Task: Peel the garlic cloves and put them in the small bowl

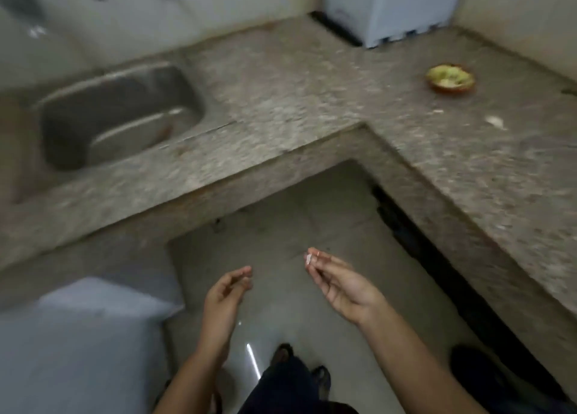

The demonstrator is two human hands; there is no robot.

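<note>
A small brown bowl (451,78) with pale peeled garlic cloves inside stands on the right arm of the stone counter (312,79). A loose garlic clove (495,121) and a small scrap (438,111) lie in front of the bowl. My right hand (340,284) is held over the floor, palm up, and pinches a tiny white bit of garlic skin (309,259) at its fingertips. My left hand (226,295) hovers beside it with fingers loosely curled; whether it holds anything is too blurred to tell. Both hands are far from the bowl.
A steel sink (118,114) is set into the counter at the left. A white appliance (393,7) stands in the back corner. A pale grey box (81,345) sits low at the left. The tiled floor (281,226) and my feet lie below.
</note>
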